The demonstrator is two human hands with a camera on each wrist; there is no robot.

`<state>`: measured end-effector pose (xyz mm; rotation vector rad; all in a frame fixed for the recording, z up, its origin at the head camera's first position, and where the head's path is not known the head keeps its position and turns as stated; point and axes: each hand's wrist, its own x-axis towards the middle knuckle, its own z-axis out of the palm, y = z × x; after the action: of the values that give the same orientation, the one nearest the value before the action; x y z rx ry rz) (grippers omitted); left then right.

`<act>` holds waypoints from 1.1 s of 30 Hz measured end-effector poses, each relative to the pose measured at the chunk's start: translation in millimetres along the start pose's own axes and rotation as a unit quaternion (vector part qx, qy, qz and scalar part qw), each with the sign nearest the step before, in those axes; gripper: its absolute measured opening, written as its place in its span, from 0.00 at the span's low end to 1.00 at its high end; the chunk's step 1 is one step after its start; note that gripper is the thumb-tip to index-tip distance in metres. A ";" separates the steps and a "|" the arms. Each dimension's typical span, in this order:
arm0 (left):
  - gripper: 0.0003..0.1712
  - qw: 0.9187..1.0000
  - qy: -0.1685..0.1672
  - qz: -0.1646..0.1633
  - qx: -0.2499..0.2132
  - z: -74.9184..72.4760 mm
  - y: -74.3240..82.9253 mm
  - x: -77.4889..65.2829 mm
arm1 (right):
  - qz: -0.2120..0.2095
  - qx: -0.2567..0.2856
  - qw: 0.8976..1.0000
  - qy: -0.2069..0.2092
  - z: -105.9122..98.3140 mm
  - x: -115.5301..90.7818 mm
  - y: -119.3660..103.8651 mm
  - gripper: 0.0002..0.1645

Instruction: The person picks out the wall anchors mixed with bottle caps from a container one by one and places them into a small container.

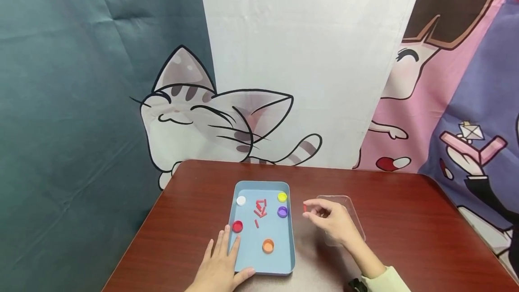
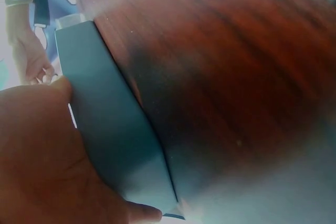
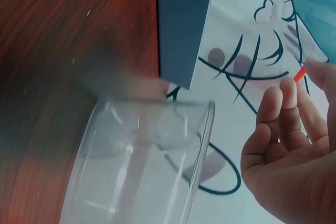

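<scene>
My right hand (image 1: 334, 222) pinches a small red stick (image 1: 305, 208) between thumb and fingertips, in the air right of the blue tray (image 1: 248, 261). The stick (image 3: 299, 74) also shows in the right wrist view. My left hand (image 1: 219, 262) lies with fingers spread against the tray's near left side, some fingertips over its rim. Several more red sticks (image 1: 257, 223) lie loose in the tray. Around them stand small round caps: white (image 1: 241, 200), yellow (image 1: 282, 197), purple (image 1: 282, 212), red (image 1: 237, 226) and orange (image 1: 268, 246).
A clear plastic box (image 3: 136, 161) stands on the table right of the tray, partly hidden by my right hand and forearm in the head view. The brown wooden table (image 1: 413, 229) meets a printed curtain (image 1: 308, 57) at its far edge.
</scene>
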<state>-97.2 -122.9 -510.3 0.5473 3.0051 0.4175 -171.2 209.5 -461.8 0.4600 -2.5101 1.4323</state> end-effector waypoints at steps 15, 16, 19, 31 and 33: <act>0.54 1.000 -0.018 -0.003 -0.019 -7.6 2.8 -2.6 | 0.034 0.001 0.999 -0.012 -44.6 -6.5 16.9 0.18; 0.54 1.000 -0.020 -0.003 -0.022 -7.6 2.7 -2.7 | 0.037 0.002 0.999 -0.013 -47.3 -6.7 17.2 0.18; 0.53 0.999 -0.020 -0.002 -0.029 -6.9 2.6 -2.9 | 0.047 -0.002 0.999 -0.011 -54.1 -6.3 19.7 0.18; 0.54 0.999 -0.025 -0.009 -0.033 -5.5 2.4 -1.7 | 0.067 -0.018 0.997 -0.024 -67.5 -2.1 41.3 0.18; 0.54 0.999 -0.026 -0.010 -0.033 -5.3 2.6 -1.3 | 0.074 -0.012 0.997 -0.030 -69.4 -1.5 40.8 0.19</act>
<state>-95.6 -122.3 -504.4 0.5153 2.9332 0.4902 -182.8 289.1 -459.9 0.3219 -2.6564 1.4580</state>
